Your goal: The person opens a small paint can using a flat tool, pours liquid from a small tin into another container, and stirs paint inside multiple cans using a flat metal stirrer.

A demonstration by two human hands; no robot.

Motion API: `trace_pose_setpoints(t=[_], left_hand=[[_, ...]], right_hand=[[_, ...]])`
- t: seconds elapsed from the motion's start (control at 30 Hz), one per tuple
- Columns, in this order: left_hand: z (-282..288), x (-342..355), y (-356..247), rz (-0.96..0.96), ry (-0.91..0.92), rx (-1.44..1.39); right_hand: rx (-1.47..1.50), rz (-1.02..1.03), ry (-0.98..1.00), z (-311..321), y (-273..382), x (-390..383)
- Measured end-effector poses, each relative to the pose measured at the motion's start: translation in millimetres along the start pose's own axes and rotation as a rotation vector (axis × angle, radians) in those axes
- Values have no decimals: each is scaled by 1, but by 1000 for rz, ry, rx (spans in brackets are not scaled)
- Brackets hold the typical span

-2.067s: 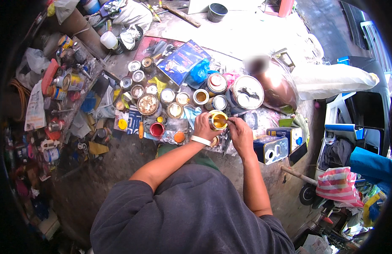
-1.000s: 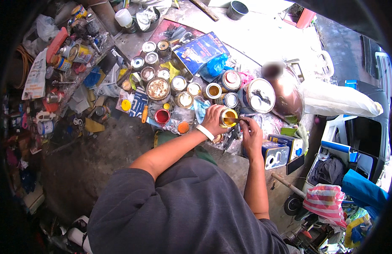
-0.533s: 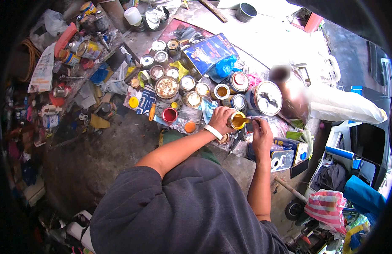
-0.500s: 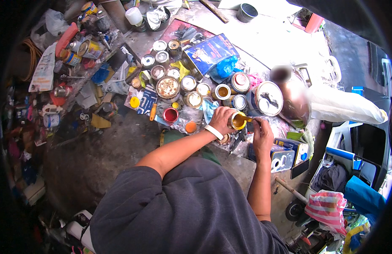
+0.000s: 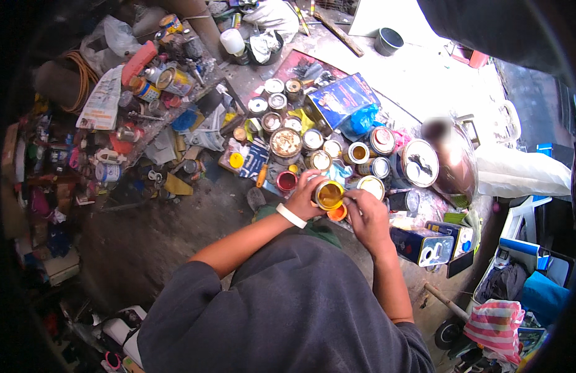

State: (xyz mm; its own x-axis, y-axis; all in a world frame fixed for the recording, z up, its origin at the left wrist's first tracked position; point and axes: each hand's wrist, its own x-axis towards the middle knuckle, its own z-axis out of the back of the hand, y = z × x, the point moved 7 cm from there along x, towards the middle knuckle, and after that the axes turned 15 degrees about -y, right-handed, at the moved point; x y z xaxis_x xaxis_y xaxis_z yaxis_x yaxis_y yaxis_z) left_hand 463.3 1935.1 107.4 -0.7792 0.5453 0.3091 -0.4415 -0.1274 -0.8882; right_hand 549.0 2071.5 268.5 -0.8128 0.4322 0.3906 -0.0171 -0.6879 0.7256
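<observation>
My left hand (image 5: 305, 200) is curled round the yellow paint can (image 5: 329, 196), which is open toward me, tipped slightly, near the middle of the work surface's (image 5: 441, 205) near edge. My right hand (image 5: 367, 214) has its fingers drawn in narrow at the can's right rim; I cannot tell whether they pinch anything. Room is tight here: an orange pot (image 5: 337, 212) shows just on the near side of the can, a pale-topped tin (image 5: 370, 185) is just beyond my right knuckles, and a red pot (image 5: 287, 181) is to the left of my left fingers. Farther left, a tool with an orange handle (image 5: 262, 176) lies close to the near edge, and beyond that edge runs dark floor (image 5: 194, 227). To the right, two blue tins, the nearer one (image 5: 421, 245) beside the farther one (image 5: 451, 235), are at the near edge. As for print, the large blue tin (image 5: 342, 99) on the far side carries lettering, a blue printed sheet (image 5: 255, 163) lies under the orange handle, and a newspaper (image 5: 101, 99) hangs at far left, its small type too blurred to read.
</observation>
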Motion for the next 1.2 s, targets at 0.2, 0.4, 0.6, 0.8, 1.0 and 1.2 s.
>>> trace_pose_setpoints(t=[0.2, 0.4, 0.6, 0.8, 1.0, 1.2], left_hand=[[89, -19, 37, 8, -33, 90], [171, -21, 77, 37, 3, 72], [213, -17, 108, 38, 71, 22], [232, -7, 119, -1, 145, -45], [236, 6, 124, -14, 192, -35], [235, 12, 122, 4, 265, -32]], right_hand=[[-70, 78, -28, -69, 44, 10], [-22, 29, 78, -147, 91, 6], [-10, -9, -69, -195, 126, 4], [-145, -55, -125, -204, 138, 6], [-193, -92, -91, -207, 150, 6], [-166, -96, -115, -210, 153, 1]])
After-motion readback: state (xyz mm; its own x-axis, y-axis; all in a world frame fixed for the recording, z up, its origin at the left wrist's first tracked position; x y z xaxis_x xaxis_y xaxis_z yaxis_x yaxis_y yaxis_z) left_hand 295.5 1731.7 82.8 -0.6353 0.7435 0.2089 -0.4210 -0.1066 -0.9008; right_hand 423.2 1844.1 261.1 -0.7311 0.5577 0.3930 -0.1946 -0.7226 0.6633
